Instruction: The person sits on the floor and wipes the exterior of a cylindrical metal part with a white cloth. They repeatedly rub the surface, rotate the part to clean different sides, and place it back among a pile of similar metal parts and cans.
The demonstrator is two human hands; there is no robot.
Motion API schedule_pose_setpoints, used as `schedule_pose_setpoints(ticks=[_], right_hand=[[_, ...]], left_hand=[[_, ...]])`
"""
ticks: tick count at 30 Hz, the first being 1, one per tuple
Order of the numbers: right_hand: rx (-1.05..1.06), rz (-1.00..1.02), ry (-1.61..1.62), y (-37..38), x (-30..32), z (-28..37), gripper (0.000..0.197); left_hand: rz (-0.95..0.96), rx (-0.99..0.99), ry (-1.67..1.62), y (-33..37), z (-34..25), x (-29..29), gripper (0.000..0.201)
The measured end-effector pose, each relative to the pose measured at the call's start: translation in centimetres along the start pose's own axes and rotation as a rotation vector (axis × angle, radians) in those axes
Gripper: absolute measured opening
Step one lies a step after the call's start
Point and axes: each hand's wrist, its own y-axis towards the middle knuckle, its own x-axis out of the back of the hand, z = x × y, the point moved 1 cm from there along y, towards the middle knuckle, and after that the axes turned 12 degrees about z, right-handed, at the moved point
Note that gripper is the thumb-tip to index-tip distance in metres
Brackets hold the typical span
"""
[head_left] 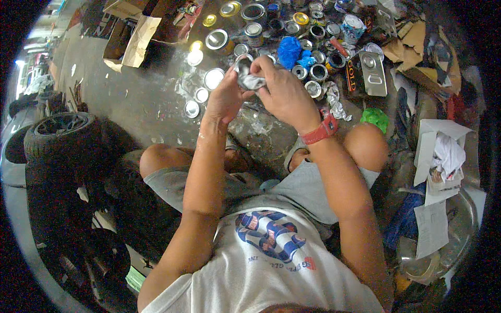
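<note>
My left hand (225, 99) is wrapped round a small open metal can (242, 64), its mouth tilted up. With its fingers bent at the can's rim, my right hand (288, 95) grips a crumpled grey-white rag (252, 82), which may be cloth or paper. The rag lies against the can's near side. A red watch (321, 129) is on my right wrist. Just beyond my hands, paint cans (253, 30) of several sizes stand on the floor, some lidded and some open. A silver-topped can (214, 79) is close to my left hand.
A crumpled blue plastic bag (289, 51) lies among the cans. To the right are a rectangular tin (373, 74), a green plastic bag (374, 120) and a white box (431, 136) with cloth. Tires (61, 136) stand at left; an open cardboard box (140, 43) is far left.
</note>
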Motion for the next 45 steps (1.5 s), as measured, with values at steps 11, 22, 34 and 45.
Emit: schedule_pose_setpoints(ticks=[11,22,34,45], right_hand=[[-0.065,0.149,0.26,-0.2,0.2,-1.4,0.042],[0.173,-0.074,0.167,-0.2,-0.7,-0.5,0.036],[0.043,0.059,0.824,-0.1,-0.9,-3.8,0.028],[-0.071,-0.02,1.031,-0.2,-0.5,-3.1,0.05]], left_hand=[[-0.174,-0.069,0.173,-4.9,-0.4,-1.5,0.06],[-0.357,-0.08,0.011,-3.2,-0.1,-2.6,0.056],[-0.279,-0.135,0.815,-3.4,-2.7,-7.7,0.068],[-0.277,-0.047,0.598,-4.0,-3.0,-8.0,0.072]])
